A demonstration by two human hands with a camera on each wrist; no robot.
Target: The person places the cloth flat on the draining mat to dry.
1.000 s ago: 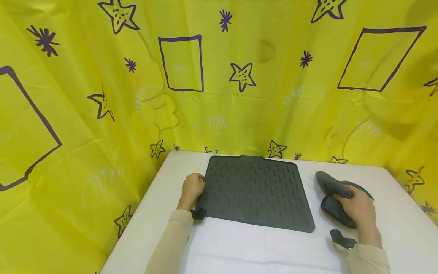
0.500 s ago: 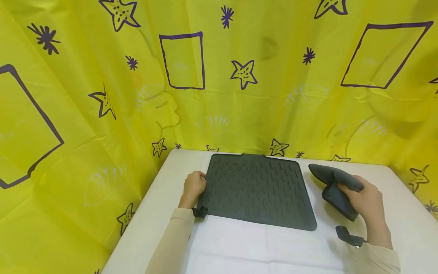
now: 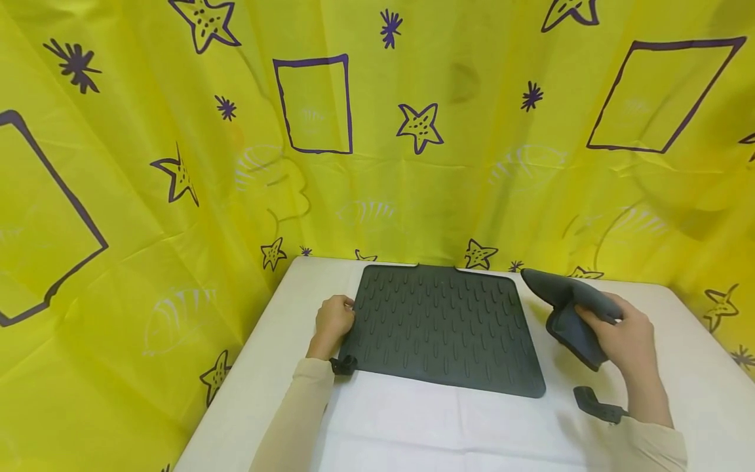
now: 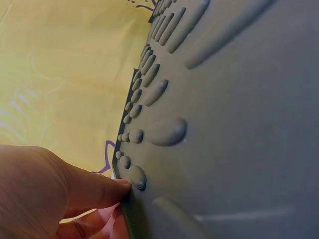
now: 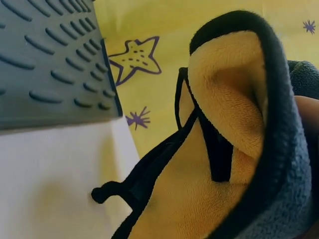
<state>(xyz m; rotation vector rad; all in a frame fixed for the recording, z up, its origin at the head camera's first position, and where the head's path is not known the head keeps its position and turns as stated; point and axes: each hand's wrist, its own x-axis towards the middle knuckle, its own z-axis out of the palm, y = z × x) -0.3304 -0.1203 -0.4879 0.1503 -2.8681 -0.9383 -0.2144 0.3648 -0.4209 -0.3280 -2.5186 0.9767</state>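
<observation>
Grip of the right hand [image 3: 631, 334] is clamping a folded dark grey cloth [image 3: 569, 324], the thumb showing between its two flaps. In the head view, with twelve o'clock pointing away from the wearer, I am seeing that cloth hanging at three o'clock from the mat [image 3: 442, 331], just beside it, its narrow end pointing toward ten. From the right wrist I am making out a fuzzy tan inner side and black binding along the edge.

Over at nine o'clock, the left hand [image 3: 334, 319] is pinching the mat's edge; the left wrist view is showing me the thumb on the ridged face and the other fingers going behind the rim. The mat is lying on the white bench [image 3: 407, 426], dark grey, with rows of raised ridges and a tab at twelve. Whether its pinched edge is lifting off the surface, I cannot tell.

Further out, a black left mount [image 3: 345, 365] is showing at the mat's eight-o'clock corner, and a black right mount [image 3: 598, 406] is jutting out below the cloth at five. Beige sleeves [image 3: 295, 413] are reaching in from six o'clock. Beyond the bench, from nine round to three, I am facing a yellow curtain [image 3: 377, 183] printed with purple starfish and four-sided outlines.
</observation>
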